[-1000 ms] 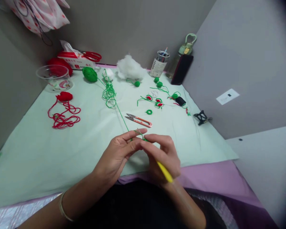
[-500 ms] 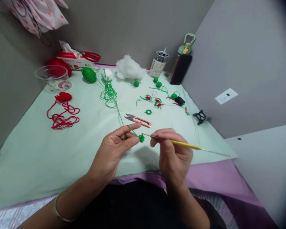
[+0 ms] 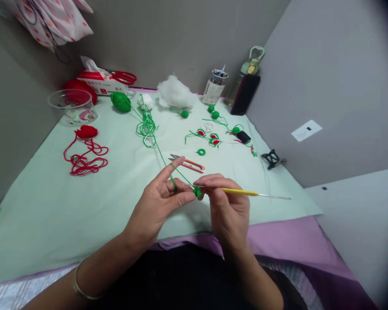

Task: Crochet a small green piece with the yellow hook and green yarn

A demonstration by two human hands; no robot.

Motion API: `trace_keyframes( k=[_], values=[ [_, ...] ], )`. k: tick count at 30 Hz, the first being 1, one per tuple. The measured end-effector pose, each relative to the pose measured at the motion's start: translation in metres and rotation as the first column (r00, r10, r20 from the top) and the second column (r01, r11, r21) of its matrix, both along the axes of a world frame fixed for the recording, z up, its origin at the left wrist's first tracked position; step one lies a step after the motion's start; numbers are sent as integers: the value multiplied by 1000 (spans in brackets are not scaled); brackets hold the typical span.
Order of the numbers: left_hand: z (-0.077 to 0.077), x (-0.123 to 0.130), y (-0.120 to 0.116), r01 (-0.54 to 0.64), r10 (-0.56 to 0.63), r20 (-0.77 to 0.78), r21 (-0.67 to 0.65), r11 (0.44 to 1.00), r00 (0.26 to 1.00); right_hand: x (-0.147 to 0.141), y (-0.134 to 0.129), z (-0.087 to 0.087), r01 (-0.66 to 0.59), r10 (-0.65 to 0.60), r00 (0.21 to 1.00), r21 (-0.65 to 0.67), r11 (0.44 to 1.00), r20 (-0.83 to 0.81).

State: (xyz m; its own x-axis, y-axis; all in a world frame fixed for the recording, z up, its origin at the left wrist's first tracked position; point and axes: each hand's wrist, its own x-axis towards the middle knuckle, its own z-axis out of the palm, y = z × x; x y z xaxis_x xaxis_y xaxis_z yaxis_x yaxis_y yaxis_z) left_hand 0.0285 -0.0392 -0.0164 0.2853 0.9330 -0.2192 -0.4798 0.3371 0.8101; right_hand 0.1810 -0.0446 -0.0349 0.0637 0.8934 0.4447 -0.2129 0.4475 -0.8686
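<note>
My left hand pinches a small green crochet piece between thumb and fingers, its index finger raised. Green yarn runs from a loose tangle over that finger and down to the piece. In my right hand is a crochet hook with a yellow handle, gripped like a pen. Its thin metal tip points left and lies at the crochet piece; whether it passes through a stitch I cannot tell. Just beyond my fingers, orange thread snips rest on the table, with a small green ring behind them.
Red yarn lies at the left, near a clear plastic tub. Along the back are a green yarn ball, white stuffing, a pen holder and a phone. Small red-and-green crochet pieces lie right of centre.
My right hand has moved left with the hook, whose tip now reaches past the crochet piece. My left index finger has lifted, drawing the yarn up, and the piece has shifted slightly right.
</note>
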Motion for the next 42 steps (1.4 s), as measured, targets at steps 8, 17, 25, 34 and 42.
trace_keyframes(
  k=[8,17,25,34,42],
  values=[
    [0,3,-2,-124,151,-180,157,980,972,0,-10,2,238,-454,719,427,873,526],
    [2,1,0,-61,60,-34,-13,998,998,-5,1,-2,166,-175,975,78,983,133],
    [2,-2,1,-33,33,-30,22,999,999,4,4,2,-18,9,996,-93,995,-93],
    [0,-2,1,-64,73,-101,93,994,992,8,-5,6,107,-109,986,23,994,130],
    [-5,-1,0,-135,151,-125,125,983,981,12,-16,10,48,-354,733,474,879,581]
  ],
)
